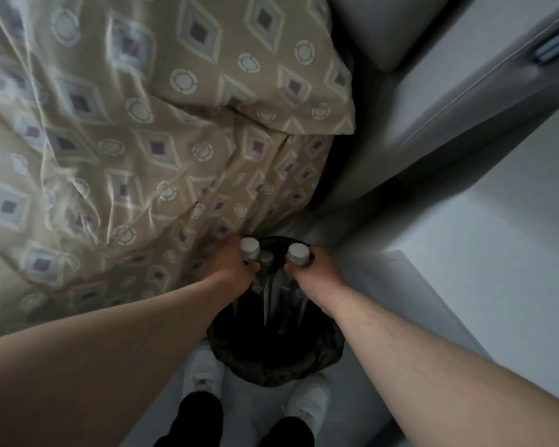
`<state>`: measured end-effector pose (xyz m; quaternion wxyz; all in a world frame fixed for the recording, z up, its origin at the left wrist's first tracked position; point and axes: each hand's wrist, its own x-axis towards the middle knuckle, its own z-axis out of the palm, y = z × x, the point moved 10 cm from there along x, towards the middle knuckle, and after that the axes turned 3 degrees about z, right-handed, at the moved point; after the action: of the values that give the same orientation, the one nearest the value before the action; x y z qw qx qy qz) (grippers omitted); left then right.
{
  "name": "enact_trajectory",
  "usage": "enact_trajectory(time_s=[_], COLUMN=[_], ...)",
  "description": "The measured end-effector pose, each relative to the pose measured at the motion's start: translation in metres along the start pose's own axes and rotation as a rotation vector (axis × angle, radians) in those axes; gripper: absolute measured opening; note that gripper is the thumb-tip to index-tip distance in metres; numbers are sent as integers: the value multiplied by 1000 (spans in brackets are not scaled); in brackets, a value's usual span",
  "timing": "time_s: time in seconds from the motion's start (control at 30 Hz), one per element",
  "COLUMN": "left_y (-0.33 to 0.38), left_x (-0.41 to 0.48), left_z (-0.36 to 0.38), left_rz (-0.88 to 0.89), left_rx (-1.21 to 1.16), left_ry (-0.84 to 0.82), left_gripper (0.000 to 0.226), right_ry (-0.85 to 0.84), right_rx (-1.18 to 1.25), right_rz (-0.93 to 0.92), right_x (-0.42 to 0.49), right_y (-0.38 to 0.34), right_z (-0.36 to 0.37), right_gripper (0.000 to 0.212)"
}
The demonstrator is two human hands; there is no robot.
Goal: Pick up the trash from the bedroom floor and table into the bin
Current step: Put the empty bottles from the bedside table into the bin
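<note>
A bin lined with a black bag [273,359] stands on the floor between the bed and the white furniture, just in front of my feet. My left hand [229,269] grips a clear plastic bottle with a white cap [250,246] by its neck, held over the bin. My right hand [317,271] grips a second clear bottle with a white cap [297,252] the same way. The clear bottle bodies hang down into the bin's mouth. A third pale cap [266,258] shows between the two, lower down; whether it is held is unclear.
A bed with a beige diamond-patterned duvet [110,150] and pillow [271,66] fills the left. A white bedside table [497,237] stands at the right, a white cabinet [465,75] behind it. My white shoes [204,379] stand on the floor by the bin.
</note>
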<state>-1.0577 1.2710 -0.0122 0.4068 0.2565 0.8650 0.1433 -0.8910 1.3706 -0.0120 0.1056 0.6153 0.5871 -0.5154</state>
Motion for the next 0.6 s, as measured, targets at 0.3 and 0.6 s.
enact_trajectory(time_s=[0.3, 0.6], left_y=[68, 294], left_x=[-35, -149], left_z=[-43, -19], left_rz=[180, 780], left_rx=[-55, -64], left_ry=[55, -21], left_gripper=[37, 54], right_ry=[-23, 237], right_rx=[260, 554], right_rz=[-96, -350], right_x=[-57, -211], right_y=[-49, -62], right_z=[-45, -244], right_gripper=[23, 11])
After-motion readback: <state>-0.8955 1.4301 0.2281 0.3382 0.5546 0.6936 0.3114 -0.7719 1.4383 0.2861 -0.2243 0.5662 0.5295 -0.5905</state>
